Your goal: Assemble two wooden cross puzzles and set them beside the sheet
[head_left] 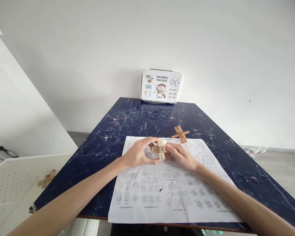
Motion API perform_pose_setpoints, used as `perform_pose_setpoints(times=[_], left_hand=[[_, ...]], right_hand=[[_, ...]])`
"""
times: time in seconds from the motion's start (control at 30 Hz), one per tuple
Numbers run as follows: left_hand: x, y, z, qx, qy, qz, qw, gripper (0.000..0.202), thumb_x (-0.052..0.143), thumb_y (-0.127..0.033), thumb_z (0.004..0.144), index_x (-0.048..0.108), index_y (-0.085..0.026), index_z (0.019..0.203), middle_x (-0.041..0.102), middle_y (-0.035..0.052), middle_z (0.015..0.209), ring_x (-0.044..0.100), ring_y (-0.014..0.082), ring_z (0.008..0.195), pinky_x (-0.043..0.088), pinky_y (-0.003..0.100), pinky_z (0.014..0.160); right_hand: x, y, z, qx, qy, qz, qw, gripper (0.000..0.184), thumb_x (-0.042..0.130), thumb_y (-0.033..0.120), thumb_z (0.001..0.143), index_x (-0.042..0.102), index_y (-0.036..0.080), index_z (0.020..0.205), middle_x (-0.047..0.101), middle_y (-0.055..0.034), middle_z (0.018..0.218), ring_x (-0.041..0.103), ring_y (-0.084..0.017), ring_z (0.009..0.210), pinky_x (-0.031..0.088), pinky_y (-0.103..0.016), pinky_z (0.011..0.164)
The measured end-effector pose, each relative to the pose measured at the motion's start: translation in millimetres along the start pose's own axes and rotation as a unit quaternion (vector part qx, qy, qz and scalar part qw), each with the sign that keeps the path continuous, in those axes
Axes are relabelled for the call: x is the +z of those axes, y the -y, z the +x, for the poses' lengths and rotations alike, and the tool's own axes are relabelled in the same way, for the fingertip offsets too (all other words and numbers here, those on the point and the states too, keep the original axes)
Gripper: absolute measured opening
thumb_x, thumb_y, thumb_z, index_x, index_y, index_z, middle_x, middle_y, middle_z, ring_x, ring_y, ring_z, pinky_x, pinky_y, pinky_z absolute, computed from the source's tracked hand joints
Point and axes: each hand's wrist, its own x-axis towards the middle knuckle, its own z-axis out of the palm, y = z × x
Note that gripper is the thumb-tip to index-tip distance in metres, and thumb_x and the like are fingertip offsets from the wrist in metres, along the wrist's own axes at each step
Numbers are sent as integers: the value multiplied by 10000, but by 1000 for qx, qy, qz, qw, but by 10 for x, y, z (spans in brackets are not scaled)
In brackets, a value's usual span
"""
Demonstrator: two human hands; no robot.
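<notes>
A small wooden burr puzzle [160,149] made of interlocking bars is held up between both hands, above the instruction sheet. The marks "2" and "1" show on its front bars. My left hand [135,152] grips it from the left, thumb underneath and fingers at the top. From the right, my right hand [182,155] pinches its side bar between thumb and fingers. Just beyond the right hand lie crossed wooden pieces [178,130], one marked "3". The printed instruction sheet [167,209] lies below, covered in small puzzle diagrams.
The dark blue marbled table [100,131] narrows toward the wall. A white cartoon-printed case [161,87] leans there at the far edge. Lower left, a white perforated surface [12,173] bears another wooden puzzle [47,179]. A clear plastic item [257,151] lies beyond the table's right side.
</notes>
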Motion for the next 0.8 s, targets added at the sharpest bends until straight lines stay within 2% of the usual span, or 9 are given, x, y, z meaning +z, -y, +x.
perform_pose_setpoints(times=[0.13, 0.27, 0.37, 0.43, 0.57, 0.67, 0.73, 0.8], left_hand=[[-22, 3, -5, 6, 14, 18, 1000, 676, 863, -430, 823, 555, -265, 1402, 713, 61, 1244, 697, 223, 1003, 555, 390, 938], [-9, 42, -3, -46, 15, 22, 999, 712, 828, -502, 859, 501, -286, 1453, 682, 86, 1323, 689, 250, 1062, 559, 419, 949], [12, 110, -9, -77, 11, 16, 997, 778, 760, -525, 922, 359, -293, 1548, 635, 125, 1387, 688, 240, 1021, 579, 413, 887], [22, 152, -14, -83, 15, 10, 996, 737, 689, -510, 980, 299, -297, 1568, 608, 131, 1407, 684, 219, 987, 586, 400, 853], [29, 176, -17, -88, 24, 18, 996, 608, 620, -485, 1027, 334, -296, 1530, 598, 115, 1380, 674, 203, 971, 586, 396, 849], [27, 156, -13, -89, 37, 33, 995, 512, 595, -467, 1039, 397, -287, 1476, 607, 105, 1327, 679, 198, 944, 589, 370, 792], [23, 142, -12, -79, 41, 48, 995, 444, 576, -442, 1046, 441, -278, 1436, 616, 96, 1284, 685, 193, 924, 585, 356, 774], [18, 132, -14, -62, 49, 72, 994, 386, 565, -402, 1048, 485, -264, 1399, 638, 85, 1233, 687, 180, 878, 573, 344, 768]], right_hand=[[26, -13, -2, 26, 12, 77, 997, 584, 395, 649, 1078, 517, 211, 713, 556, -4, 652, 505, -152, 602, 423, -319, 654], [67, -27, 29, 87, 0, 196, 977, 588, 472, 690, 1036, 557, 203, 718, 580, -10, 619, 528, -140, 532, 443, -290, 563], [52, -42, 69, 151, -48, 338, 928, 541, 572, 680, 991, 575, 200, 744, 545, 11, 613, 476, -111, 457, 433, -245, 434], [9, -60, 96, 184, -95, 414, 886, 450, 650, 595, 981, 590, 194, 785, 539, 19, 663, 442, -80, 444, 408, -195, 371], [-83, -101, 141, 219, -147, 527, 808, 275, 631, 396, 1034, 581, 198, 850, 539, 20, 701, 402, -50, 442, 361, -110, 323], [-102, -99, 158, 242, -150, 575, 767, 286, 529, 345, 1087, 571, 187, 852, 526, 20, 678, 393, -47, 434, 356, -97, 318], [-90, -81, 156, 251, -143, 575, 765, 328, 514, 373, 1092, 573, 176, 836, 506, 29, 653, 379, -47, 419, 333, -107, 303], [-65, -58, 140, 244, -125, 547, 791, 355, 577, 429, 1059, 574, 174, 811, 492, 40, 637, 379, -48, 415, 327, -124, 304]])
